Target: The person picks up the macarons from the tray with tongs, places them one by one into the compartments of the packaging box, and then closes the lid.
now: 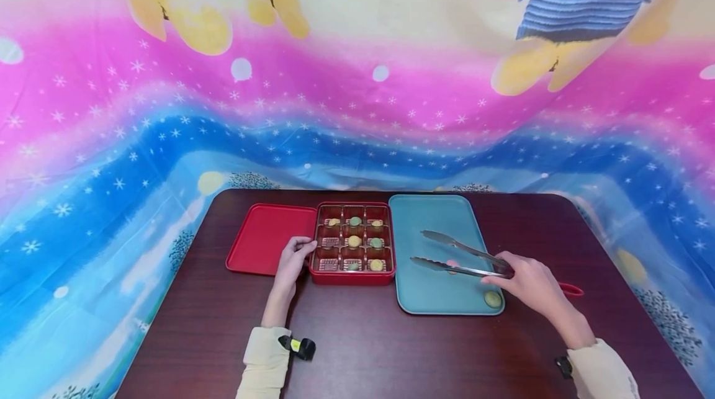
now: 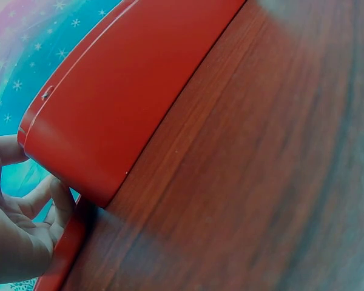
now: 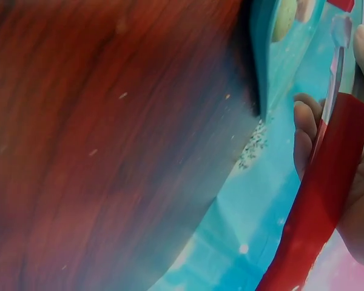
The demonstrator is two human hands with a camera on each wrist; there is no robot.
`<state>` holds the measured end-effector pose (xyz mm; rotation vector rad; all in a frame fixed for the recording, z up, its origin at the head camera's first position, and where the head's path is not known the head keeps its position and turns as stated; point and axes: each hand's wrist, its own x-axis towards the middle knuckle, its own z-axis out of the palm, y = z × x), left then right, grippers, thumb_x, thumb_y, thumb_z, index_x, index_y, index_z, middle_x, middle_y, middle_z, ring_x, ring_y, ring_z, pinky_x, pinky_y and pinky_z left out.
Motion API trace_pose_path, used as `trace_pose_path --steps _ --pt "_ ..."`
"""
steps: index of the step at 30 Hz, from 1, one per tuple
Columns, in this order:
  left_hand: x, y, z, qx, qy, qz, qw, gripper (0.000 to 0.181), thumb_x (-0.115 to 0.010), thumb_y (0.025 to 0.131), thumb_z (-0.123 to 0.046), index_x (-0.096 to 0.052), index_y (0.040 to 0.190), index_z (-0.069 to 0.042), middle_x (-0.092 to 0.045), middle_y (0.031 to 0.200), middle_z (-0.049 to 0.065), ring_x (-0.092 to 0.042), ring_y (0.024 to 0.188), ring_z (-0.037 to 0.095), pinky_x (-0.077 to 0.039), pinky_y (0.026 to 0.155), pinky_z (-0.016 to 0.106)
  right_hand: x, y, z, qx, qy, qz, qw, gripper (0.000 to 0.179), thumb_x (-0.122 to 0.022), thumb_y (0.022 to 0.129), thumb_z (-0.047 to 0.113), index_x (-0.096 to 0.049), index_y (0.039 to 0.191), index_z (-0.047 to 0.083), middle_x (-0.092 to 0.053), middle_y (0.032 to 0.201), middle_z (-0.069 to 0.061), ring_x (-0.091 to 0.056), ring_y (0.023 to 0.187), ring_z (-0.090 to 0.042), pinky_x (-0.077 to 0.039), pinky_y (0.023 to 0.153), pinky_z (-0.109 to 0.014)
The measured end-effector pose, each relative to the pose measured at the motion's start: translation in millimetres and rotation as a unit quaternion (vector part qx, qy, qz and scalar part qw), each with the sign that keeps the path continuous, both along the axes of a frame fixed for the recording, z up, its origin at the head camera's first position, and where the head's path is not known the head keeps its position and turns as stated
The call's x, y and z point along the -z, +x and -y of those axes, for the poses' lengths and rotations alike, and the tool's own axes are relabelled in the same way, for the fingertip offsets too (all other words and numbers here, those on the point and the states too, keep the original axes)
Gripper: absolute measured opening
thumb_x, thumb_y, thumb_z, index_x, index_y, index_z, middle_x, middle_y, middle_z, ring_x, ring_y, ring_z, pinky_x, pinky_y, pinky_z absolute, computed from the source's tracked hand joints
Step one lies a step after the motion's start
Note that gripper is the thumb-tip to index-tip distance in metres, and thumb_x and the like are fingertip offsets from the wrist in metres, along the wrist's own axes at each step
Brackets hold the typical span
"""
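Note:
My left hand rests its fingers against the left side of a red divided box, near the rim. Small round yellow and green cookies sit in several of the box's clear compartments; the left ones of the middle and front rows hold none. In my right hand I grip metal tongs with red handles. Their tips stand apart over the teal tray. A pink cookie on the tray is partly covered by the lower tong arm. A green cookie lies at the tray's front right corner.
A red lid lies flat to the left of the box, partly behind my left hand. The tray stands right beside the box. Dark wooden table stretches in front. A patterned cloth hangs behind and around the table.

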<state>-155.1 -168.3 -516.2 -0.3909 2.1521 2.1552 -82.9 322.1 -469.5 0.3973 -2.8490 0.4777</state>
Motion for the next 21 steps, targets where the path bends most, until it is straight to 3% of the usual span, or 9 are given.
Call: trace_pose_path --steps 7,13,21 --pt "0.7 0.0 -0.8 -0.003 0.001 -0.001 1.0 0.034 -0.069 0.099 -0.022 -0.06 0.123 0.0 -0.058 0.101 0.005 -0.055 0.082 0.014 -0.045 0.07 0.027 -0.1 9.7 -16 0.007 0.006 0.021 0.9997 0.05 -0.093 0.073 0.043 -0.072 0.104 0.009 -0.045 0.065 0.013 -0.037 0.057 -0.004 -0.031 0.052 -0.027" --pt "1.2 -0.1 -1.4 -0.006 0.004 -0.008 0.9999 0.033 -0.069 0.1 -0.02 -0.06 0.123 0.001 -0.059 0.101 0.005 -0.056 0.084 0.014 -0.046 0.07 0.026 -3.5 16.3 -30 0.012 -0.003 0.04 0.9991 0.049 -0.094 0.072 0.039 -0.073 0.103 0.008 -0.054 0.069 0.013 -0.039 0.058 -0.004 -0.033 0.054 -0.028" --pt "1.2 0.5 -1.3 -0.005 0.0 -0.004 1.0 0.034 -0.068 0.1 -0.021 -0.06 0.124 0.001 -0.059 0.103 0.006 -0.055 0.087 0.015 -0.046 0.072 0.026 -8.4 21.0 -53 0.016 -0.006 0.108 0.994 0.052 -0.095 0.07 0.039 -0.073 0.104 0.006 -0.069 0.084 0.005 -0.059 0.072 -0.012 -0.049 0.063 -0.036"
